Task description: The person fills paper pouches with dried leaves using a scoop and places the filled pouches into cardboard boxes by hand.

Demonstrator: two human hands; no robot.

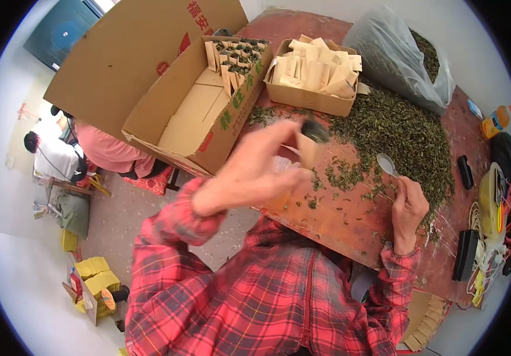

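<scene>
My left hand (255, 169), a little blurred, is at the table's front edge with a small brown paper packet (309, 145) at its fingers; the packet's top is open and dark leaves show in it. In my right hand (409, 204) is the handle of a pale spoon (386, 162), whose bowl is over the front of the leaf pile. Dried green leaves (403, 130) are heaped across the red table (326, 216), with loose bits scattered between my hands.
A large carton (178, 118) at the left holds rows of filled packets (237, 56). Beside it stands a box (309, 101) of flat packets. A plastic bag of leaves (392, 53), an orange bottle (497, 121) and a black case (464, 255) are rightward. Two people sit far left.
</scene>
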